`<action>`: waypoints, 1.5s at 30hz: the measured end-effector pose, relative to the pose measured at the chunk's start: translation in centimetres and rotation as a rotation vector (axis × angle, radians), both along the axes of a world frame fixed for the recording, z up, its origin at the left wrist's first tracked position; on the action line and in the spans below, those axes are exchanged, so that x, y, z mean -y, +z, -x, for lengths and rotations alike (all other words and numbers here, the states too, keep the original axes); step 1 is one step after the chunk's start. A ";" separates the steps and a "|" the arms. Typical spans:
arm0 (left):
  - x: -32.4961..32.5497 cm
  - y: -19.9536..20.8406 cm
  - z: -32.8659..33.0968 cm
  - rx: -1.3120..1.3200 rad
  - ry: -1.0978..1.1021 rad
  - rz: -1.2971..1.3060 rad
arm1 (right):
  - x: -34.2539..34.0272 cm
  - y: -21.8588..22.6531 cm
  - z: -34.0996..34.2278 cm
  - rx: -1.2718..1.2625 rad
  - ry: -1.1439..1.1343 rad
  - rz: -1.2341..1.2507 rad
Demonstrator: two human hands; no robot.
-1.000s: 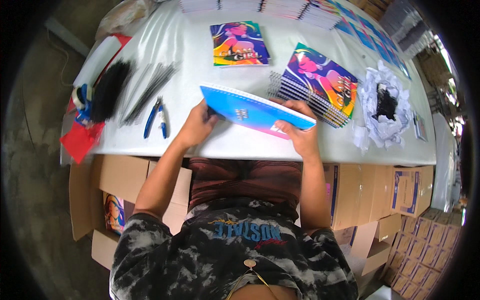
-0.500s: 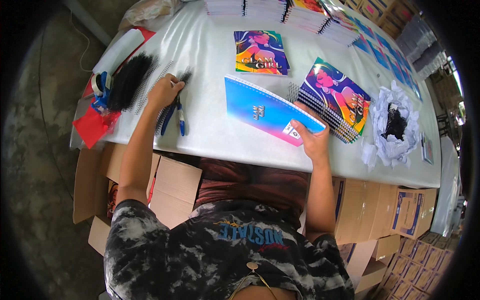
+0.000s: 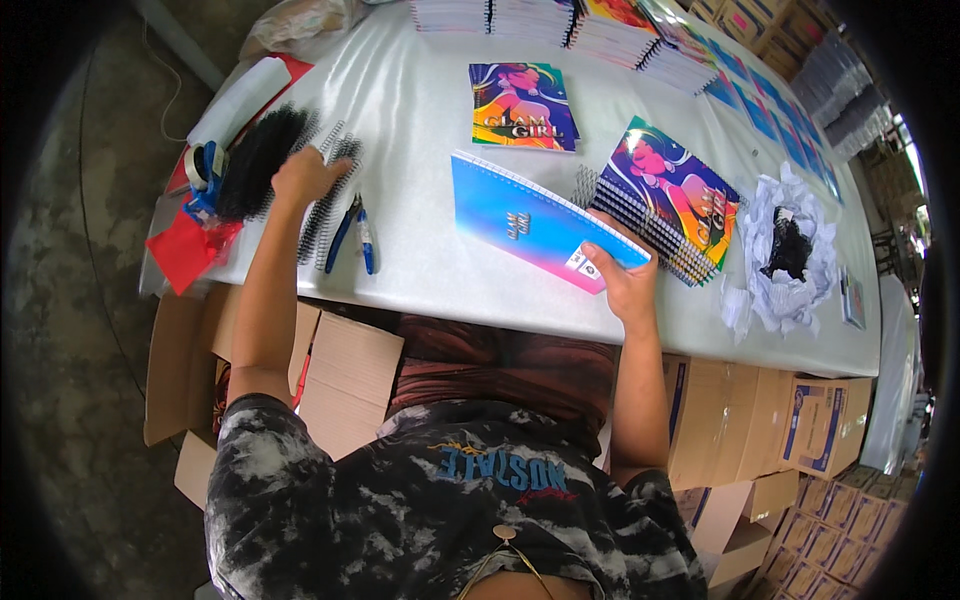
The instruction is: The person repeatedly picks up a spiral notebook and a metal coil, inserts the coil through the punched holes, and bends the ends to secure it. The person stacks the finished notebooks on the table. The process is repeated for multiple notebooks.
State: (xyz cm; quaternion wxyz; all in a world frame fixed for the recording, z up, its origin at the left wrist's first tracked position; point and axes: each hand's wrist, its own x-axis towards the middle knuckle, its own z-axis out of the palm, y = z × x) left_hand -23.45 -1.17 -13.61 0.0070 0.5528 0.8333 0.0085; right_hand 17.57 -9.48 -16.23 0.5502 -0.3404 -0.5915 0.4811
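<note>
My right hand (image 3: 626,280) grips a blue-and-pink notebook (image 3: 530,215) by its lower right corner, thumb on the cover. The notebook is tilted, and a row of punched holes runs along its upper edge. On the left, my left hand (image 3: 303,180) has its fingers closed at a bunch of black spiral binding coils (image 3: 318,225); motion blurs the fingertips. Blue-handled pliers (image 3: 357,235) lie just right of those coils. Beside my right hand is a fanned stack of colourful notebooks (image 3: 665,185) with black spirals along one side.
A dark coil pile (image 3: 260,165) lies beside a blue tape dispenser (image 3: 205,180) and red sheets (image 3: 185,255). Another notebook stack (image 3: 520,105) sits mid-table. Crumpled white paper (image 3: 790,250) is at right; bound stacks (image 3: 530,20) line the back. Cardboard boxes (image 3: 350,375) stand below the table edge.
My left hand has moved left, and the black coils have shifted left with it, away from the pliers. My right hand and the blue notebook have barely moved.
</note>
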 end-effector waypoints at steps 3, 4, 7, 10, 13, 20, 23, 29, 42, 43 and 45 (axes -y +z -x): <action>0.5 -1.7 0.0 -0.063 -0.067 0.002 | 0.1 0.3 0.1 0.006 -0.001 -0.011; 0.4 -1.6 0.6 0.006 -0.041 -0.086 | 0.0 0.3 0.2 0.015 -0.003 -0.031; 0.8 1.1 0.2 0.135 0.037 -0.280 | 0.2 -0.2 -0.1 0.022 -0.010 -0.032; 0.3 1.9 1.5 0.079 0.043 -0.213 | 0.2 -0.1 0.1 0.017 -0.040 -0.057; -0.2 2.4 2.0 0.237 -0.058 -0.425 | -0.2 0.5 0.2 0.041 -0.030 -0.098; 4.7 5.3 -10.4 0.994 -0.625 -0.248 | -0.4 -0.2 0.2 0.029 -0.070 -0.059; 4.0 4.2 -10.9 0.935 -0.662 -0.108 | -0.2 0.1 0.5 0.030 -0.092 -0.082; 3.1 3.6 -11.7 0.837 -0.673 -0.224 | 0.0 -0.1 0.5 0.052 -0.093 -0.077; 1.3 7.6 -12.0 1.090 -0.835 0.040 | 0.0 0.3 -1.0 0.013 -0.001 -0.015; 1.1 7.9 -11.9 1.049 -0.803 0.133 | 0.0 0.3 -1.0 -0.012 -0.001 -0.011; 1.0 8.1 -11.9 1.022 -0.741 0.224 | -0.2 0.4 -0.9 0.029 0.019 -0.094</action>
